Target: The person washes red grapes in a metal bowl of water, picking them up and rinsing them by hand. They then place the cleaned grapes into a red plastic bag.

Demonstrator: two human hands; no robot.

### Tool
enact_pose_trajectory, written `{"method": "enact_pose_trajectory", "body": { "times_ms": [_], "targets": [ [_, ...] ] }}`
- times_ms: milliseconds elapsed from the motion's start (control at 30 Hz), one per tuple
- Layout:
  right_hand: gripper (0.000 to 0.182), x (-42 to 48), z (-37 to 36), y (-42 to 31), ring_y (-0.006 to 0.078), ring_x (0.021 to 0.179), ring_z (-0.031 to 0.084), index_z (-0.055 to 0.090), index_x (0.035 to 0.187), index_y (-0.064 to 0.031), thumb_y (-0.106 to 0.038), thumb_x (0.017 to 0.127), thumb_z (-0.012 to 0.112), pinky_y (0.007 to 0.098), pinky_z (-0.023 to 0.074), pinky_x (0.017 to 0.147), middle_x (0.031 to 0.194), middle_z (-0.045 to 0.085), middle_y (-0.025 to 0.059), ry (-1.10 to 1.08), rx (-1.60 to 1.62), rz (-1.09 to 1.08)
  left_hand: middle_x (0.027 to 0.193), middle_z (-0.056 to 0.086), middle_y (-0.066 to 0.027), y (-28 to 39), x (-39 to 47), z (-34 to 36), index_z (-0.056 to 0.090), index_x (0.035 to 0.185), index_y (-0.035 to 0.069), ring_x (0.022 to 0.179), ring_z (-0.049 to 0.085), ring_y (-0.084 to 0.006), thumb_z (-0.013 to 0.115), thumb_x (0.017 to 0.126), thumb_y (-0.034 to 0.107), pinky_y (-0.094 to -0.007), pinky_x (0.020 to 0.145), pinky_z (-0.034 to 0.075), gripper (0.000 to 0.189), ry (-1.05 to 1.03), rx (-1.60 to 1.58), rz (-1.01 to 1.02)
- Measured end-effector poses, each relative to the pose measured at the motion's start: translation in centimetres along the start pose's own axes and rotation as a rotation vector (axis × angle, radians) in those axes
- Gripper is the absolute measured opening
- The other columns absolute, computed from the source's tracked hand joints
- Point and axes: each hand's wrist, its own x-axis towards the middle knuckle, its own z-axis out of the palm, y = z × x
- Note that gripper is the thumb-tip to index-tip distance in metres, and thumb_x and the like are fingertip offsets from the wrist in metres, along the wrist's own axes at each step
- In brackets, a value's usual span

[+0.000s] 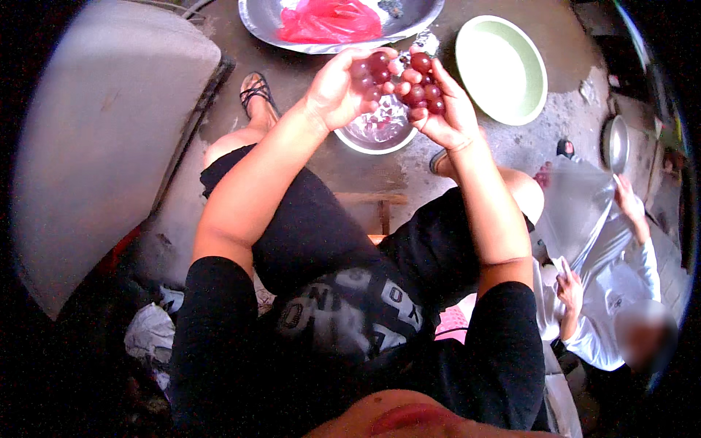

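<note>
Round dark red fruits, which look like grapes [379, 67], fill my left hand [348, 87], its fingers curled round them. My right hand [446, 107] cradles more of these red fruits [424, 90] close beside it. Both hands are raised above a round basin with a white rim [377, 149], which holds what looks like clear water or clear plastic; the hands cover part of it. Crumpled shiny clear plastic or foil [427, 41] shows just beyond the fingertips.
A wide metal basin [257, 34] with a red plastic bag [331, 22] stands beyond my hands. A green oval basin [528, 82] is at the right. Another person [608, 290] sits at right, holding a clear plastic sheet or bag [575, 202]. A large pale panel [115, 126] is at left.
</note>
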Motion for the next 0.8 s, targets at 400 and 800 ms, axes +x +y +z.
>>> {"method": "enact_pose_trajectory", "body": {
  "times_ms": [400, 800],
  "targets": [
    [0.029, 1.0, -0.2, -0.8, 0.0154, 0.085, 0.051, 0.046, 0.118, -0.0144, -0.025, 0.091, 0.046, 0.0186, 0.0428, 0.052, 0.097, 0.049, 0.0056, -0.005, 0.157, -0.044, 0.102, 0.058, -0.0094, 1.7, -0.4, 0.8, 0.053, 0.104, 0.008, 0.081, 0.060, -0.0182, 0.038, 0.089, 0.037, -0.0264, 0.053, 0.050, 0.036, -0.082, -0.198, -0.060],
    [0.016, -15.3, -3.1, -15.2, 0.0150, 0.082, 0.053, 0.057, 0.099, -0.0057, -0.010, 0.084, 0.056, 0.0190, 0.0408, 0.054, 0.088, 0.056, 0.0078, 0.296, -0.038, -0.607, 0.091, 0.059, -0.0039, 0.9, 0.6, 0.3, 0.056, 0.098, 0.013, 0.068, 0.052, -0.0112, 0.055, 0.083, 0.027, -0.0191, 0.044, 0.040, 0.020, -0.055, -0.070, 0.026]
  ]
}}
